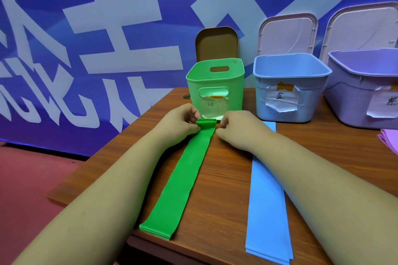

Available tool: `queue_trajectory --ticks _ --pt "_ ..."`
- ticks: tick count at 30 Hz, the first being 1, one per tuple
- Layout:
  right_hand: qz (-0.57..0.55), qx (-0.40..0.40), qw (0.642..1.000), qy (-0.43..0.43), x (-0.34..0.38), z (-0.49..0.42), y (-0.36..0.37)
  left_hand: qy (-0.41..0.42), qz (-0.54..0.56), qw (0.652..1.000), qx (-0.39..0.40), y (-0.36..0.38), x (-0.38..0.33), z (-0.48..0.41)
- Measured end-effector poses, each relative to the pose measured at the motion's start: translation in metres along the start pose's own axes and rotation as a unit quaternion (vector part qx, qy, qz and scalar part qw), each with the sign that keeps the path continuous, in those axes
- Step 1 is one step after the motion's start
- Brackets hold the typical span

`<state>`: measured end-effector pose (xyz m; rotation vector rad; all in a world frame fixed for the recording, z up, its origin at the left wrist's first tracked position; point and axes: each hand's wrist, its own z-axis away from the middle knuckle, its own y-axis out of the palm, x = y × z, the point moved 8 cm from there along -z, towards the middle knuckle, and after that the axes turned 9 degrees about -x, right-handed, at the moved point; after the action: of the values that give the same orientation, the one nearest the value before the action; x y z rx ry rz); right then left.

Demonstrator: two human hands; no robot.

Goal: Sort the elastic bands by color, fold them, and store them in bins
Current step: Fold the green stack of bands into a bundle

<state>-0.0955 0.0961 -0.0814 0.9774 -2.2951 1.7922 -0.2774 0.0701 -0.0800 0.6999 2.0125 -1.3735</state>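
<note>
Left hand (183,123) and right hand (237,130) each pinch 1 side of the folded far end of the green bands (185,183). The rest of the stack lies lengthwise on the bench (219,200). Green bin (215,86) stands just beyond the fold. Blue bands (267,211) lie flat to the right. Blue bin (290,92) and purple bin (357,97) stand far right.

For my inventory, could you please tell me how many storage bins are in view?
3: the green bin on the left, the blue bin in the middle, the purple bin at the right edge, cropped; others may sit off-frame.
</note>
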Motion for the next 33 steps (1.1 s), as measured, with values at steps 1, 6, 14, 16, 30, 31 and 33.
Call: queue_trajectory --ticks 1,6,14,16,30,31,33 --pt "-0.005 -0.007 1.000 -0.004 0.000 -0.002 0.000 0.003 0.010 1.000 -0.003 -0.001 -0.001 0.000" --pt "-0.068 -0.034 0.996 -0.044 0.008 -0.005 -0.003 0.013 0.062 0.998 0.004 -0.003 -0.006 0.001" --pt "-0.140 -0.116 0.982 -0.053 0.015 -0.008 -0.022 -0.032 0.078 0.984 0.157 0.007 -0.004 0.014" --pt "-0.143 -0.130 0.980 -0.055 0.016 -0.007 -0.027 -0.035 0.065 0.976 0.206 0.010 -0.007 0.022" --pt "-0.127 -0.121 0.973 -0.153 0.049 0.013 -0.031 0.019 -0.056 0.997 0.052 -0.006 -0.009 0.006" --pt "-0.127 -0.115 0.973 -0.156 0.050 0.015 -0.029 0.015 -0.057 0.997 0.054 -0.008 -0.007 0.006" --pt "-0.132 -0.111 0.972 -0.162 0.053 0.017 -0.026 0.008 -0.056 0.997 0.056 -0.012 -0.002 0.005"
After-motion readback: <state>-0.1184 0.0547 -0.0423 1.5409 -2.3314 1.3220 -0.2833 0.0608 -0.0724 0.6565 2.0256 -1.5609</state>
